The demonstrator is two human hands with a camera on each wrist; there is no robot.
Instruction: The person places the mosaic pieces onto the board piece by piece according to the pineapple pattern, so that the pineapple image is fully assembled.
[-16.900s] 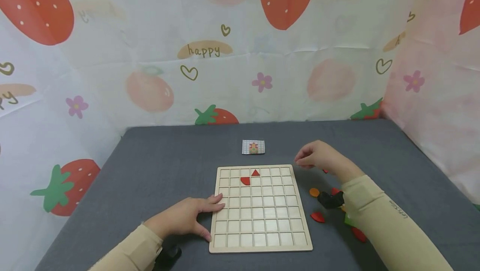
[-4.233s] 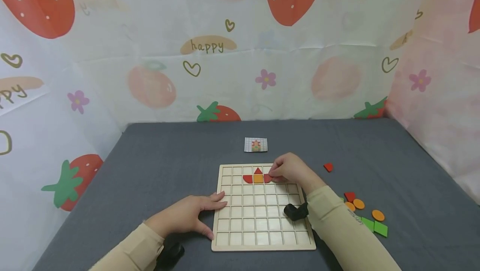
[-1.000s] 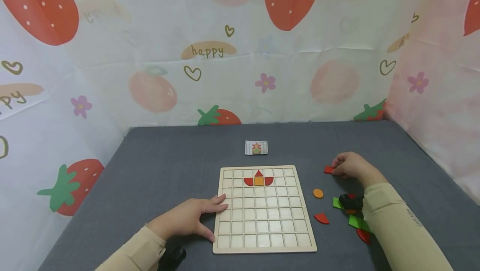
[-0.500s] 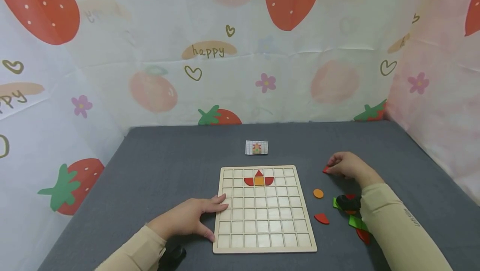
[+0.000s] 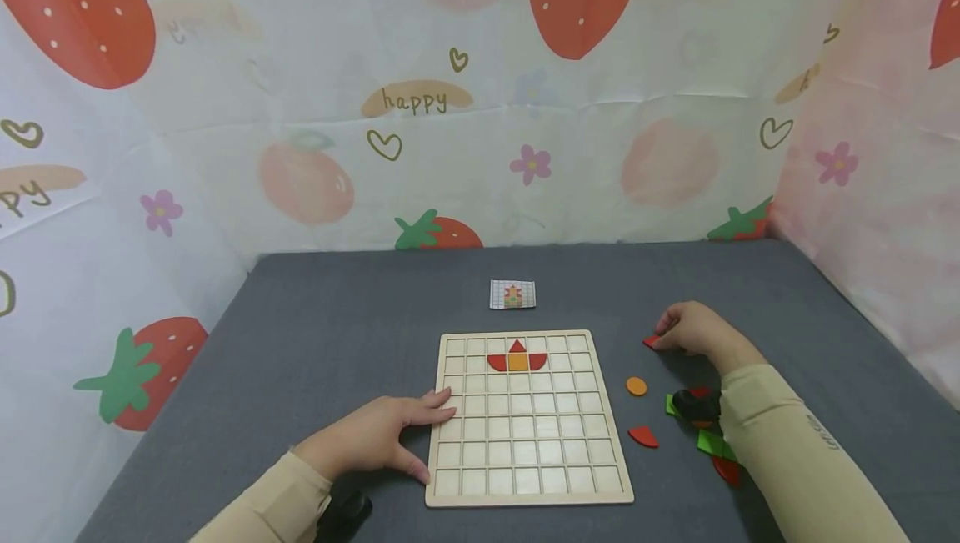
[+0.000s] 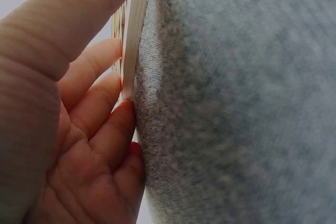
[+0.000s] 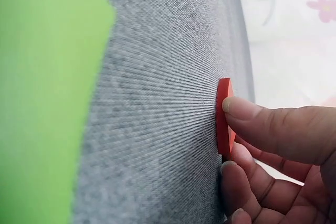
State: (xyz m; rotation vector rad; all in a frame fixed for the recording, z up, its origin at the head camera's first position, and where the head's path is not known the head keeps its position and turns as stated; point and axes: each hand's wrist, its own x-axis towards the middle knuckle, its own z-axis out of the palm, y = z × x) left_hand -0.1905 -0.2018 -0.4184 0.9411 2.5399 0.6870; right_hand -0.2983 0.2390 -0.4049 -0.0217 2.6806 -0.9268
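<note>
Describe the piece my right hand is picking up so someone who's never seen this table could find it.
Start at the wooden grid board on the grey table, then look right, level with its top edge. There the right hand pinches a small flat red piece, lying apart and farther back than the loose green, orange and red pieces.

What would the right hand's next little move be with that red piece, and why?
Probably lift it. The right hand pinches the red piece, which still lies on the grey cloth, apart from the wooden board. The left hand rests against the board's edge.
</note>
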